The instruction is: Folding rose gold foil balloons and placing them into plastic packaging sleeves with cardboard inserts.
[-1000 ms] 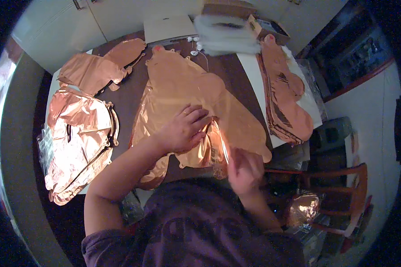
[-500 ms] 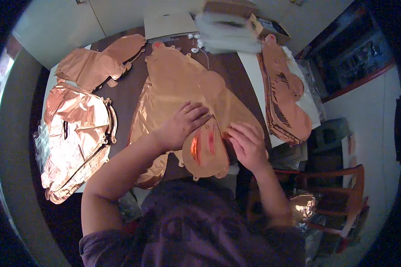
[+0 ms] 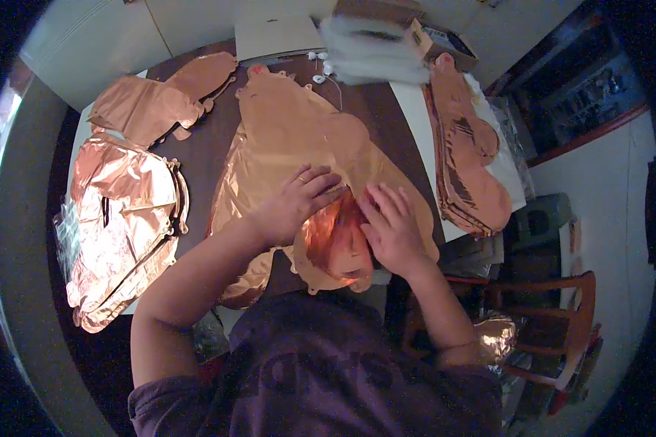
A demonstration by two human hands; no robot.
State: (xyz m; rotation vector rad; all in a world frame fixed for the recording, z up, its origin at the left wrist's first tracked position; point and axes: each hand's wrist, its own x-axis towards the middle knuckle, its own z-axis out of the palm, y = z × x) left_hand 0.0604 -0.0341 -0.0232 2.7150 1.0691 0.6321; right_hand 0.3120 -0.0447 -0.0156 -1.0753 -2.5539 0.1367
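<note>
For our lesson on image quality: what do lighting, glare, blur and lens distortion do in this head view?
Head view: fisheye bends the table edge and blackens the corners; dim warm light; glare on the crumpled foil pile and on the foil balloon between the left hand and right hand; the packaging at the top is blurred.

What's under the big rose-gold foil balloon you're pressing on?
The foil balloon lies flat on the dark brown table. Both the left hand and right hand press its near end. Whatever is beneath the foil is hidden.
</note>
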